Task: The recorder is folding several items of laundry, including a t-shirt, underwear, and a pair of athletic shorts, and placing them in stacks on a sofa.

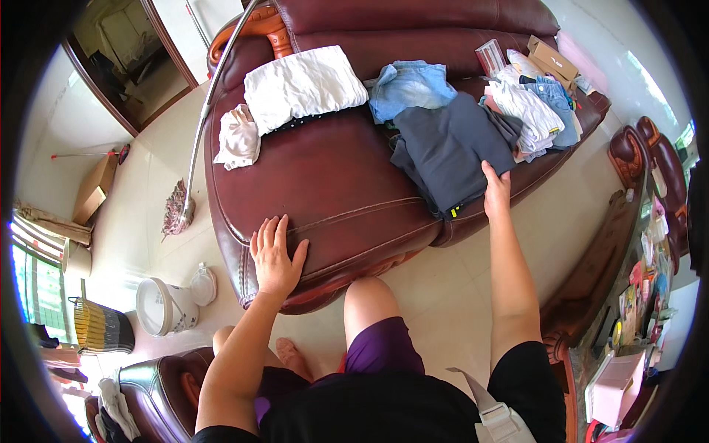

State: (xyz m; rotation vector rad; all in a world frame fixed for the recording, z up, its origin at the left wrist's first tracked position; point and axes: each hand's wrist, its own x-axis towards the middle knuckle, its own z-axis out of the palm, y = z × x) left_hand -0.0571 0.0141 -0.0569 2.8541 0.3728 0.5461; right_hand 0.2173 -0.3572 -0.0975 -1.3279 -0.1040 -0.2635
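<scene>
My left hand (275, 256) rests palm down on the dark red leather sofa (327, 183), fingers spread and holding nothing. At the near edge of a folded dark grey garment (443, 147), my right hand (497, 191) grips the corner, thumb on top and fingers hidden beneath. That garment lies on a dark pile, with a light blue denim garment (412, 83) just behind it. Further left sit a folded white cloth (306, 86) and a crumpled cream cloth (239, 137). White striped clothing (529, 113) and blue jeans (556, 105) are stacked to the right.
A mop (180, 210) leans along the sofa's left end. White buckets (158, 307) and a woven basket (102, 326) stand on the floor at left. A cardboard box (552, 60) lies at the sofa's far right. The low table (595, 249) at right is cluttered.
</scene>
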